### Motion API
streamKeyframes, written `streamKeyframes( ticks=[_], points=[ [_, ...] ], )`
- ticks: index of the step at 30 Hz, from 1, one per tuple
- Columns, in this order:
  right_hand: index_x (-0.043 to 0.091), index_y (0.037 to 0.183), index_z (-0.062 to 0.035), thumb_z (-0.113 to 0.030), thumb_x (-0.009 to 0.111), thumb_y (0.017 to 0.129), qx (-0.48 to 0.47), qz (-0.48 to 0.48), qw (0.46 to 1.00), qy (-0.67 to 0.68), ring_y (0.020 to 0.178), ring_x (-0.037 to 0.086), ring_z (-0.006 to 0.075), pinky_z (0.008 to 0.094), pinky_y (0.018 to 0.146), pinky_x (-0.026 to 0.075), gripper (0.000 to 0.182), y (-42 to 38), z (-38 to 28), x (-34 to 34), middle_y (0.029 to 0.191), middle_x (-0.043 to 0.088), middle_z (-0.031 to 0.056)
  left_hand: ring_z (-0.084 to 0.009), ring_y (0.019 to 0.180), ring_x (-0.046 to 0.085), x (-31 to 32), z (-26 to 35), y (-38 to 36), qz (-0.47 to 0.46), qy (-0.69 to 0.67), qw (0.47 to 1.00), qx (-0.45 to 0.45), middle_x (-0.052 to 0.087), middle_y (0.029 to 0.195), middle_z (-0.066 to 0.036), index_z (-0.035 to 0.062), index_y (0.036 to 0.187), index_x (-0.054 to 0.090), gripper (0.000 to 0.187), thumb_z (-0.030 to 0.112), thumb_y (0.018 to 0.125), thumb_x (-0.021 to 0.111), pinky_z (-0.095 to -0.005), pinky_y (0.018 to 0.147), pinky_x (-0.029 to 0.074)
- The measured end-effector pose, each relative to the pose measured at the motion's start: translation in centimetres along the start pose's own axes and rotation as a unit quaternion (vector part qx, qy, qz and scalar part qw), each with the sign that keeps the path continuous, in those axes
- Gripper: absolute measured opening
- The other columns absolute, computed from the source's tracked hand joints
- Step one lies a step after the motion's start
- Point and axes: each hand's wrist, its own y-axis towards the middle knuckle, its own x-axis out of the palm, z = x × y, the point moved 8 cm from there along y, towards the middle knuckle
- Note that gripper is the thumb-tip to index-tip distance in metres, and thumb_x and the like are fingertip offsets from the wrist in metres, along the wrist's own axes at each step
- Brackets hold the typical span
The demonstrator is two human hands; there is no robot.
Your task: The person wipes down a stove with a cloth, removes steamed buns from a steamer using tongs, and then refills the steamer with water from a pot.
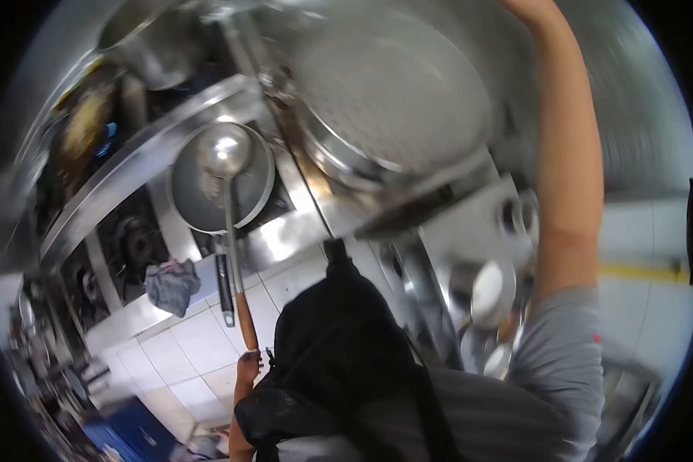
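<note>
My left hand (pixel 248 365) is wrapped round the wooden end of a long-handled metal ladle (pixel 245 319). The ladle's round bowl lies over a grey frying pan (pixel 183 185) on the stove. Some light-coloured food (pixel 210 187) shows in the pan beside the ladle, partly covered by it. The pan's black handle (pixel 224 289) points toward me, next to the ladle's shaft. My right arm stretches up past a large round pan of pale, cloudy liquid (pixel 393 85). Only the base of my right hand (pixel 527 8) shows at the top edge; its fingers are out of frame.
A grey cloth (pixel 172 286) lies on the stove's front edge, beside burners (pixel 133 240). A metal pot (pixel 158 50) stands at the upper left. Containers with white contents (pixel 487 287) sit right of centre. A blue box (pixel 131 431) is at the lower left.
</note>
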Motion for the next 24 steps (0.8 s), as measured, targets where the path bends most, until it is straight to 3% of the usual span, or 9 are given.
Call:
streamKeyframes(
  ticks=[3,7,9,13,14,16,18,21,24],
  points=[
    [0.047,0.144,0.0015,-0.036,0.063,0.098,-0.043,0.027,0.999,0.019,0.12,0.06,0.0259,0.0381,0.104,0.047,0.062,-12.8,-4.8,-0.3,0.137,0.059,0.0219,-0.0171,0.069,0.067,-0.1,-0.8,4.1,-0.056,0.009,0.998,0.021,0.066,0.077,-0.007,-0.0009,0.1,0.068,0.043,0.042,0.097,0.062,-0.0321,0.058,0.053],
    [0.056,0.14,-0.004,-0.033,0.065,0.097,0.108,0.024,0.978,0.177,0.113,0.06,0.0168,0.0297,0.096,0.046,0.052,-28.0,-3.2,4.7,0.128,0.064,0.009,-0.0176,0.072,0.066,2.0,2.7,6.1,-0.113,0.116,0.983,0.085,0.067,0.079,-0.009,-0.0021,0.098,0.068,0.042,0.039,0.099,0.06,-0.0352,0.068,0.056],
    [0.06,0.135,-0.0045,-0.022,0.063,0.099,0.19,0.014,0.942,0.278,0.114,0.059,0.0151,0.0304,0.095,0.047,0.04,-35.1,-3.8,7.5,0.124,0.066,0.0069,-0.0231,0.078,0.068,4.5,6.2,5.0,-0.152,0.147,0.977,0.024,0.069,0.082,-0.012,-0.0002,0.102,0.068,0.039,0.037,0.099,0.058,-0.0366,0.074,0.056],
    [0.065,0.127,-0.002,-0.022,0.067,0.099,0.372,-0.058,0.833,0.406,0.108,0.064,0.0126,0.0276,0.092,0.05,0.035,-50.3,-1.7,15.0,0.124,0.068,0.0068,-0.0408,0.098,0.065,10.9,8.1,6.9,-0.218,0.373,0.837,0.337,0.069,0.094,-0.024,0.0019,0.094,0.071,0.043,0.04,0.099,0.051,-0.0436,0.086,0.052],
    [0.065,0.126,-0.0015,-0.024,0.066,0.099,0.414,-0.066,0.808,0.414,0.106,0.065,0.0128,0.0272,0.089,0.05,0.035,-53.8,-1.0,16.7,0.121,0.069,0.0066,-0.0408,0.098,0.065,12.2,9.8,6.6,-0.215,0.373,0.838,0.336,0.069,0.094,-0.024,0.0019,0.094,0.071,0.043,0.04,0.099,0.051,-0.0436,0.086,0.052],
    [0.063,0.128,-0.0004,-0.024,0.064,0.101,0.48,-0.087,0.768,0.415,0.102,0.066,0.0134,0.0262,0.082,0.049,0.036,-60.1,0.2,19.3,0.119,0.069,0.007,-0.0413,0.102,0.065,13.5,11.1,6.1,-0.191,0.308,0.923,0.129,0.069,0.101,-0.025,0.0007,0.091,0.072,0.049,0.044,0.098,0.051,-0.0457,0.09,0.051],
    [0.063,0.128,-0.0001,-0.023,0.063,0.101,0.514,-0.091,0.753,0.4,0.095,0.065,0.0124,0.0245,0.076,0.048,0.036,-66.2,1.9,21.9,0.115,0.07,0.0069,-0.0413,0.105,0.065,16.7,11.2,7.0,-0.218,0.346,0.868,0.282,0.069,0.105,-0.026,-0.0001,0.095,0.072,0.05,0.047,0.094,0.056,-0.0479,0.093,0.05],
    [0.068,0.12,-0.0025,-0.026,0.065,0.099,0.56,-0.139,0.744,0.338,0.081,0.064,0.0081,0.0223,0.067,0.047,0.031,-74.9,5.7,25.2,0.097,0.073,0.0038,-0.0433,0.107,0.064,19.4,14.1,5.1,-0.159,0.353,0.903,0.188,0.068,0.109,-0.029,-0.0023,0.099,0.073,0.051,0.045,0.093,0.055,-0.0504,0.094,0.05],
    [0.069,0.118,-0.0008,-0.028,0.059,0.101,0.523,-0.21,0.778,0.277,0.087,0.069,0.0194,0.0329,0.074,0.053,0.034,-80.8,10.0,29.2,0.099,0.073,0.0114,-0.0449,0.11,0.064,21.9,14.7,4.8,-0.147,0.356,0.914,0.125,0.067,0.114,-0.031,-0.0053,0.102,0.072,0.052,0.043,0.093,0.055,-0.0498,0.097,0.05]
  ],
)
